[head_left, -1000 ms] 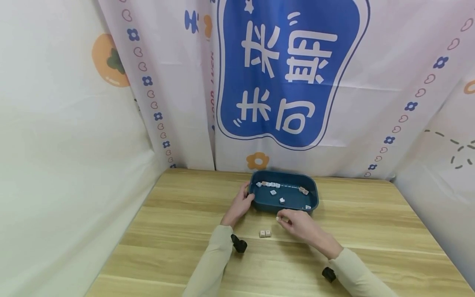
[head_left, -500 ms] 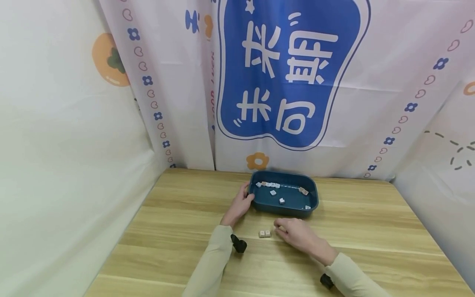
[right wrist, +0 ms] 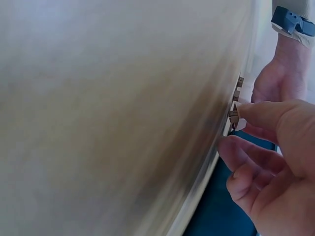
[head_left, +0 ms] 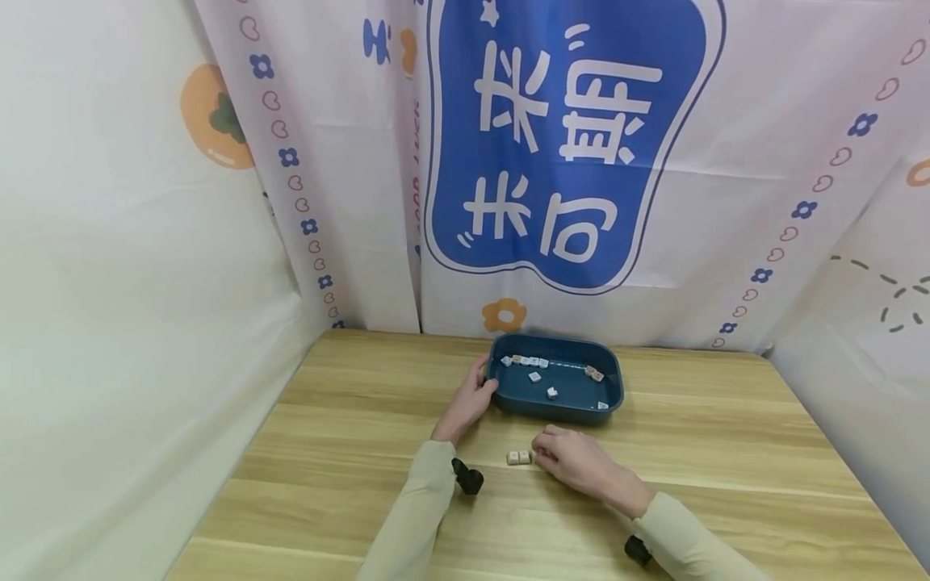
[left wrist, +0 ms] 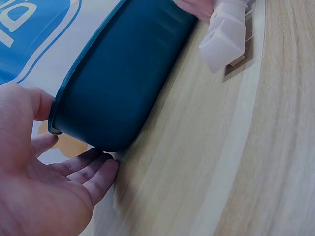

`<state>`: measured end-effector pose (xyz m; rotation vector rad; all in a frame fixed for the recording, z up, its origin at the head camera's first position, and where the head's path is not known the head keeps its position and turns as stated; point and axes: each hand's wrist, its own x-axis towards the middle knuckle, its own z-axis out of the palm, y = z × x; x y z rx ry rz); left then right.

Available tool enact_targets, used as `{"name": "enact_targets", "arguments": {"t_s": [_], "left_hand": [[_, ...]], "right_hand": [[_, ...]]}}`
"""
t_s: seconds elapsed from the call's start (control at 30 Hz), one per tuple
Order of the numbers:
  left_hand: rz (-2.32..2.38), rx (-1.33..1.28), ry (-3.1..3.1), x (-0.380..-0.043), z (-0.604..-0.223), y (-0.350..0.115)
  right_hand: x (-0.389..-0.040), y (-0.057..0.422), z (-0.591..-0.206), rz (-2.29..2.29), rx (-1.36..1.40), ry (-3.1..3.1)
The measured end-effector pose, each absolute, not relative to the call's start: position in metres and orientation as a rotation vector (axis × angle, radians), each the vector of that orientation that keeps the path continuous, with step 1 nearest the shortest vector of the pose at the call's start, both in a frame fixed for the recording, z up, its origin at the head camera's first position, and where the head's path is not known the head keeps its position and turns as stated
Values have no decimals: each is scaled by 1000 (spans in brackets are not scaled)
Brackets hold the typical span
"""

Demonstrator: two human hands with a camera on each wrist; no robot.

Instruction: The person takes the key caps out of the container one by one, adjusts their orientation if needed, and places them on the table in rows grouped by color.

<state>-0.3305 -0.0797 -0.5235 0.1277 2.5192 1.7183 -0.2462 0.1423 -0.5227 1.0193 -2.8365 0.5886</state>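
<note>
A: Specify the position of the tray.
B: The blue-green tray (head_left: 568,378) sits just below and right of the center of the head frame, on the wooden table (head_left: 341,460), near its back edge. A row of small pieces (head_left: 534,362) lies at its upper left, a tan pair (head_left: 594,374) at its right end, and single pieces lie on its floor.

A: Report the left grip.
B: The left hand (head_left: 468,403) holds the left end of the tray. The thumb bears on the rim; the other fingers lie under the rim and against the lower corner (the left wrist view shows this contact, at its left side).

A: Report the right grip.
B: The right hand (head_left: 581,464), in the lower middle of the head frame, is nearly closed, with a narrow gap between thumb and index fingertip. These two digits pinch one keycap-like piece (right wrist: 240,124), seen right of center in the right wrist view.

A: Locate the remaining loose pieces.
B: Two pale keycaps (head_left: 519,457) rest side by side on the table, below the tray and immediately left of the right fingertips. The held piece is in line with them.
</note>
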Motion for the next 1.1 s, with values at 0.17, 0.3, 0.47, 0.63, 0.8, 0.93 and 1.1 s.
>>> {"name": "enact_targets", "arguments": {"t_s": [0.17, 0.3, 0.47, 0.63, 0.8, 0.93, 1.1], "left_hand": [[1727, 129, 2511, -330, -523, -80], [1734, 131, 2505, -330, -522, -80], [1733, 129, 2501, -330, -522, -80], [1735, 128, 2493, -330, -523, -80], [1740, 127, 2477, -330, -523, -81], [1741, 112, 2470, -331, -523, -81], [1736, 114, 2475, -330, -524, -81]], "right_hand": [[-247, 143, -524, 581, 1014, -2861], [-249, 143, -525, 584, 1019, -2872], [-252, 142, -525, 629, 1002, -2887], [-252, 142, -525, 669, 1009, -2863], [-250, 142, -520, 680, 1036, -2862], [-250, 141, -518, 656, 1045, -2880], [-251, 139, -515, 631, 1052, -2921]]}}
